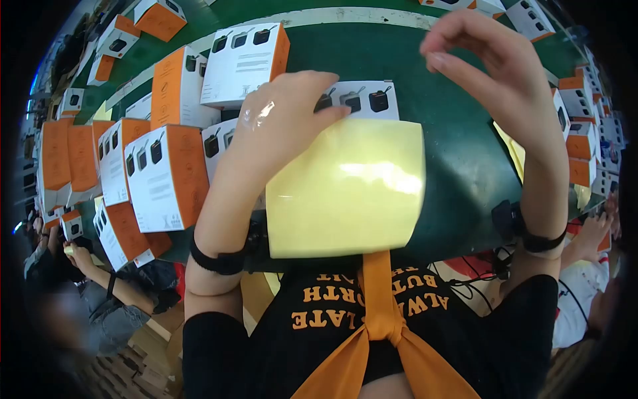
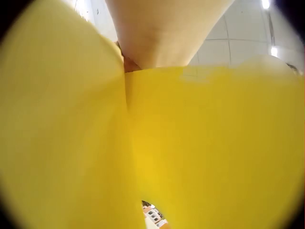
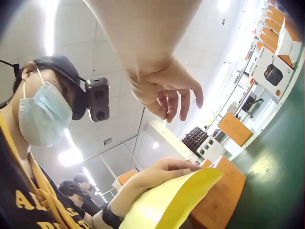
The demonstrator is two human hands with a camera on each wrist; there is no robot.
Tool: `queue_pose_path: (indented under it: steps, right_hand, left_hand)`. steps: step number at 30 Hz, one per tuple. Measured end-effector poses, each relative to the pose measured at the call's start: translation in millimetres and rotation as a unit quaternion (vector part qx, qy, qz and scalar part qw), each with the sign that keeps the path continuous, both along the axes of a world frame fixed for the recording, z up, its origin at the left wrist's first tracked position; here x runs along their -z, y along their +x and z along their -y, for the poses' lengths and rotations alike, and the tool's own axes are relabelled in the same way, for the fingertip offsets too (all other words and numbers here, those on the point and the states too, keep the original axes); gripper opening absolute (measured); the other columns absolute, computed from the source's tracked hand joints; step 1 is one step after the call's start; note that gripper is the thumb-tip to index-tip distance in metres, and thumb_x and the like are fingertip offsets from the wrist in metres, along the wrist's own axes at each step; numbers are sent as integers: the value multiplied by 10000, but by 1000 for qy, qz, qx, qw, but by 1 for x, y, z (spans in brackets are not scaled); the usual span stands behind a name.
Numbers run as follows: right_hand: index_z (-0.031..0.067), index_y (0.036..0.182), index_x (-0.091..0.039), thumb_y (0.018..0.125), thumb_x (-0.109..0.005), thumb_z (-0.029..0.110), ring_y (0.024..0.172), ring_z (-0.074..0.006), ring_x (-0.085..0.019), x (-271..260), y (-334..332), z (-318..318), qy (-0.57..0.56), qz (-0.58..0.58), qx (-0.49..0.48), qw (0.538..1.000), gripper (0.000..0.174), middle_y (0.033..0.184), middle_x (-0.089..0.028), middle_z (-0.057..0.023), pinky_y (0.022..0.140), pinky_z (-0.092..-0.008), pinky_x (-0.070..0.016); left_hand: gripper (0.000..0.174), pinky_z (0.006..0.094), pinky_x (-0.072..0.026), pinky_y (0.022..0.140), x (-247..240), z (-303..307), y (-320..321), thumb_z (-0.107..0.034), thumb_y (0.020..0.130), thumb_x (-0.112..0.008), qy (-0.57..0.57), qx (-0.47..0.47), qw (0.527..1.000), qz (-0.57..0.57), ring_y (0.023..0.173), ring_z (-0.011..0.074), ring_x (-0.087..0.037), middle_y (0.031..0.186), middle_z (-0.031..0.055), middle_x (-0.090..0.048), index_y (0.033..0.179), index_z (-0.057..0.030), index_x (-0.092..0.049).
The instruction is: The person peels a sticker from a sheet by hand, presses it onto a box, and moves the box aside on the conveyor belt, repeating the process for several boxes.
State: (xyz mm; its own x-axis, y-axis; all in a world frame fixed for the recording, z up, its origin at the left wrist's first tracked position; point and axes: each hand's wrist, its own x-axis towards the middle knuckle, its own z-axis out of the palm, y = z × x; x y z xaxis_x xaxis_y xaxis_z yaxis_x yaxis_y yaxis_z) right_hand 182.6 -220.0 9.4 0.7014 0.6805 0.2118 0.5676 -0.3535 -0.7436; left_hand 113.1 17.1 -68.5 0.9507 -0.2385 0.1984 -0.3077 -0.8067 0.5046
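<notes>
A glossy yellow sheet (image 1: 345, 189) hangs from my left hand (image 1: 286, 110), which grips it at its upper left. The thumb and fingers of that hand also lie over a white and orange product box (image 1: 380, 100), partly covered by the sheet. A shiny clear patch shows on the back of the hand. In the left wrist view the sheet (image 2: 205, 143) fills most of the picture and hides the fingers. My right hand (image 1: 492, 73) is raised to the right of the box, fingers loosely bent and apart from it, with nothing visible between them.
Several similar boxes (image 1: 156, 176) stand close on the left of the green table (image 1: 465, 146). More boxes (image 1: 578, 139) line the right side. Another yellow sheet (image 1: 510, 149) lies by my right forearm. Other people work at both sides.
</notes>
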Motion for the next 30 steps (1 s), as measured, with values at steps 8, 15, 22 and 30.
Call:
queue_pose_path:
  steps: [8, 15, 22, 30]
  right_hand:
    - [-14, 870, -614, 839, -650, 35, 802, -89, -583, 24, 33, -40, -19, -204, -44, 978, 68, 848, -635, -36, 778, -233, -481]
    - [-11, 861, -618, 841, -656, 50, 790, -75, -590, 49, 47, -52, -99, -293, -66, 949, 74, 842, -648, -28, 757, -218, -478]
    - [-19, 866, -614, 839, -648, 39, 783, -88, -593, 53, 46, -51, -70, -266, -117, 954, 73, 841, -648, -44, 760, -222, -477]
    - [-26, 867, -610, 837, -646, 37, 776, -92, -580, 64, 55, -50, -77, -311, -127, 939, 79, 837, -643, -51, 749, -232, -474]
  left_hand:
    - [298, 281, -455, 536, -1, 1, 4, -188, 790, -686, -105, -27, 976, -189, 602, 185, -633, 823, 125, -661, 1020, -16, -606]
    - [276, 247, -448, 503, -3, 4, 5, -113, 777, -701, -131, -55, 962, -232, 599, 140, -633, 785, 111, -647, 1007, -11, -587]
    - [251, 231, -454, 496, -2, 5, 4, -63, 782, -700, -131, -58, 961, -235, 618, 114, -639, 784, 98, -641, 995, -13, -579]
    - [248, 229, -467, 499, -2, 6, 4, -46, 782, -699, -145, -51, 961, -228, 638, 123, -653, 789, 99, -642, 991, 0, -574]
